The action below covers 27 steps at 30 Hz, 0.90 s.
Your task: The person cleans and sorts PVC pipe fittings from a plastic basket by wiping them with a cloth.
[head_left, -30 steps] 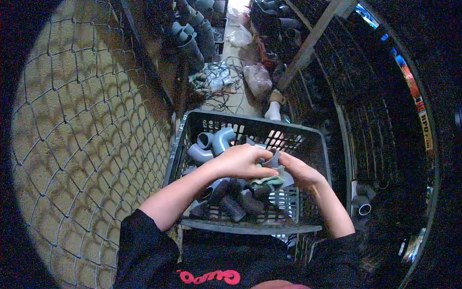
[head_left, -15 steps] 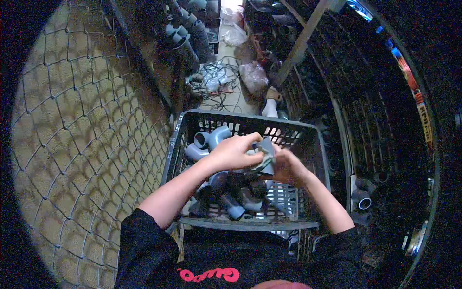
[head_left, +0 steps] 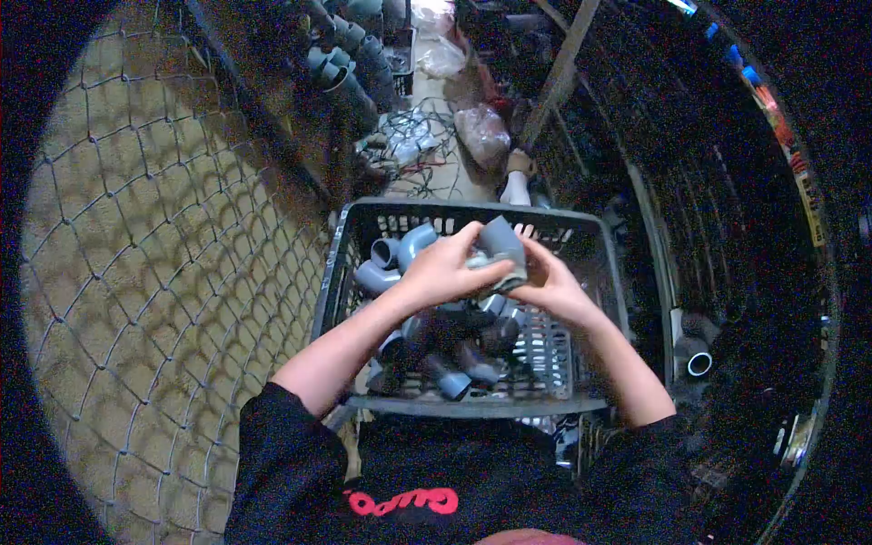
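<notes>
A grey pipe fitting (head_left: 501, 238) is between my two hands, above a black plastic crate (head_left: 481, 409). My left hand (head_left: 447, 268) grips it from the left, with a pale crumpled cloth (head_left: 514, 275) pressed under the thumb. From the right, my right hand (head_left: 556, 289) holds the same fitting with curved fingers, partly hidden behind it. Below and to the left, several grey elbow fittings lie in the crate, among them a curved one (head_left: 418, 245) at the back left and another (head_left: 452, 383) near the front wall.
Chain-link fence (head_left: 136, 272) runs along the left. Beyond the crate, tangled strips (head_left: 422, 145) and a clear plastic bag (head_left: 481, 134) lie on the floor. Stacked pipe fittings (head_left: 336, 68) stand at the back left. A white-rimmed pipe piece (head_left: 698, 364) is on the right.
Both hands have moved slightly up with the grey fitting, which is now turned so that more of its outer side shows. The view has shifted a little.
</notes>
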### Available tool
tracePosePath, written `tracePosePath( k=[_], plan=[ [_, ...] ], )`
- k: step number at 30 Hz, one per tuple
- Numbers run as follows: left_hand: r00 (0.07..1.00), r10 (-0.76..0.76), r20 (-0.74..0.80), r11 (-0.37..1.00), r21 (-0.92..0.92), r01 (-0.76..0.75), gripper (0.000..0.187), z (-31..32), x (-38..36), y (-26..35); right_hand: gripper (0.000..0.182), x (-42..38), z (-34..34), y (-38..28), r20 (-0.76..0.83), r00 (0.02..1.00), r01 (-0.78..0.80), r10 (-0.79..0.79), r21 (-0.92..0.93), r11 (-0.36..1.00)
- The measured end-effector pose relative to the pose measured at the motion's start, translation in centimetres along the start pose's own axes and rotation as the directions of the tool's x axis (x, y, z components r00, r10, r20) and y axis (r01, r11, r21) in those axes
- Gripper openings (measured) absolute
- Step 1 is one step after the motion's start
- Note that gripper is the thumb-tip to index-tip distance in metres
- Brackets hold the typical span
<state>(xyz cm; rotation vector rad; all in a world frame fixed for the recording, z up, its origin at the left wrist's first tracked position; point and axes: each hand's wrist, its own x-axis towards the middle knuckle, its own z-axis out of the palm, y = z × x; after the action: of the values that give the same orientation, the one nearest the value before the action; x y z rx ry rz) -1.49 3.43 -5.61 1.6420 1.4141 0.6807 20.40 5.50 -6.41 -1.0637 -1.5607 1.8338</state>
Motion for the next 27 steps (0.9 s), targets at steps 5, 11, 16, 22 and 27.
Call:
tracePosePath(
  k=[5,11,16,22,27],
  plan=[
    [0.995,-0.044,-0.086,0.988,-0.151,0.031,0.054,2.2,1.4,-3.0,0.085,-0.5,0.9,-1.1,0.016,0.999,-0.032,0.034,-0.112,0.993],
    [0.998,0.048,-0.03,0.883,-0.467,-0.056,0.05,0.6,1.8,-2.7,0.085,-0.8,0.7,-1.7,-0.114,0.991,0.034,-0.071,-0.302,0.953],
    [0.991,0.111,-0.069,0.989,-0.093,-0.117,0.06,0.7,0.1,-0.4,0.076,-0.9,0.9,-0.9,-0.148,0.955,0.158,-0.255,-0.473,0.867],
    [0.995,0.086,-0.048,0.862,-0.498,-0.098,0.043,-0.1,1.7,-1.4,0.075,-1.0,1.0,-2.7,-0.143,0.939,0.179,-0.312,-0.572,0.8],
    [0.997,0.062,0.053,0.986,-0.16,-0.053,0.058,-0.8,0.8,-0.6,0.087,-1.2,0.0,-2.5,0.006,0.874,0.28,-0.486,-0.824,0.493]
  ],
)
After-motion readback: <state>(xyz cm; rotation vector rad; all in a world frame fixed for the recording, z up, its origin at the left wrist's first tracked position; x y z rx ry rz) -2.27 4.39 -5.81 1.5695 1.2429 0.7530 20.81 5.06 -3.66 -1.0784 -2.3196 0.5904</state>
